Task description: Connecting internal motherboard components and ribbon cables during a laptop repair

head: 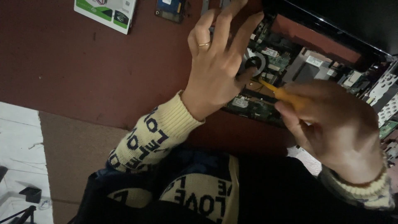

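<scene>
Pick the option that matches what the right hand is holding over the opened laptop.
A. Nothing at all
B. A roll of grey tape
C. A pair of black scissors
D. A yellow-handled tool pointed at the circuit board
D: the right hand is closed around a yellow-handled tool whose tip points toward the circuit board of the opened laptop, near the round fan, while the left hand rests spread on the board.

Dim maroon tabletop (83,62), pale floor (16,141) beside.
</scene>
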